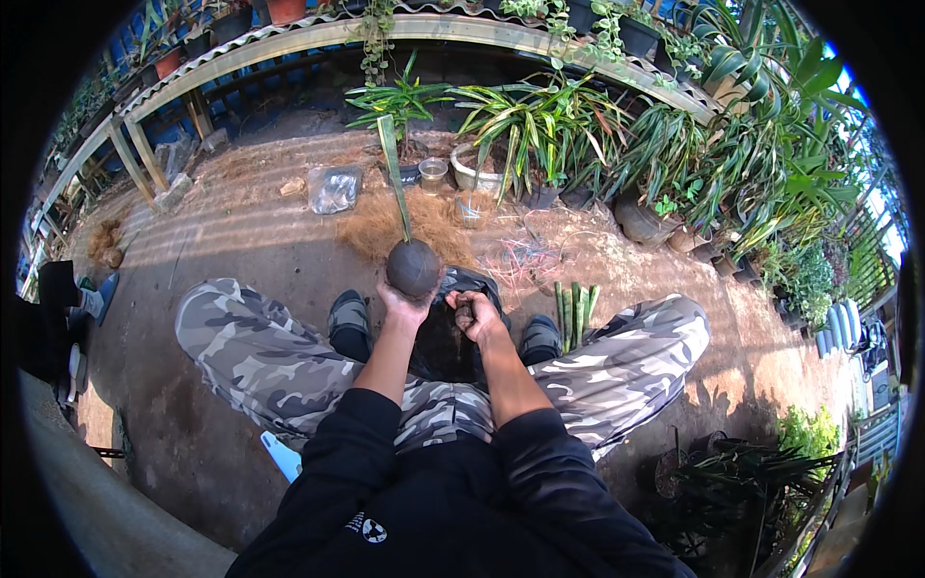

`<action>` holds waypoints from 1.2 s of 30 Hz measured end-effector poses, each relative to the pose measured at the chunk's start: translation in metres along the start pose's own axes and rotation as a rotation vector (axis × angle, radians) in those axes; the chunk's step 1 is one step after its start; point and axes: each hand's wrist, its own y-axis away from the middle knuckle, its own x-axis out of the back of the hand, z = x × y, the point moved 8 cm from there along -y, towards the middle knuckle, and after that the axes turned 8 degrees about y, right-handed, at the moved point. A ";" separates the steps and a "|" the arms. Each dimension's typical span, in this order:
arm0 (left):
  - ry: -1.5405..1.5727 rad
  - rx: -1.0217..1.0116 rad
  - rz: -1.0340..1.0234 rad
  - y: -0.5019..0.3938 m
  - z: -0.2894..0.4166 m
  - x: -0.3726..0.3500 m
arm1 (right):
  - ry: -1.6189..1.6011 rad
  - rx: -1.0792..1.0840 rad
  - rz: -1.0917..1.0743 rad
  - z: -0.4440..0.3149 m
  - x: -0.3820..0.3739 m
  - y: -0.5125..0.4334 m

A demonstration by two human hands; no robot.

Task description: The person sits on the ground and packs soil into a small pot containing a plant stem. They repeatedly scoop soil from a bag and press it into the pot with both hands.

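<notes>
On my left hand point(402, 302) rests a dark, round ball of soil point(413, 268), with the palm and fingers cupped beneath it. A long, stiff green leaf point(394, 173) stands up out of the ball, leaning slightly left. My right hand point(475, 315) is beside it, fingers curled around a small clump of dark soil point(464, 313). Below both hands, between my legs, a black plastic bag point(448, 354) gapes with dark soil inside. Several cut green leaf pieces point(576, 315) lie by my right foot.
Brown coconut fibre point(412, 224) lies ahead on the floor, with tangled coloured string point(522, 259) to its right. A clear plastic bag point(335, 189), a small plastic cup point(433, 172) and a white pot point(483, 172) stand beyond. Potted plants line the right. Another person's foot point(101, 298) shows at left.
</notes>
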 end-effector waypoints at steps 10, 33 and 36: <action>-0.001 -0.013 -0.003 0.000 -0.001 0.000 | -0.087 0.058 0.201 0.000 -0.003 0.011; -0.012 -0.034 0.031 0.010 0.000 -0.006 | -0.125 0.163 0.077 -0.010 -0.013 0.010; -0.034 -0.024 0.031 0.007 0.000 -0.005 | -0.118 0.105 0.023 -0.010 -0.020 0.013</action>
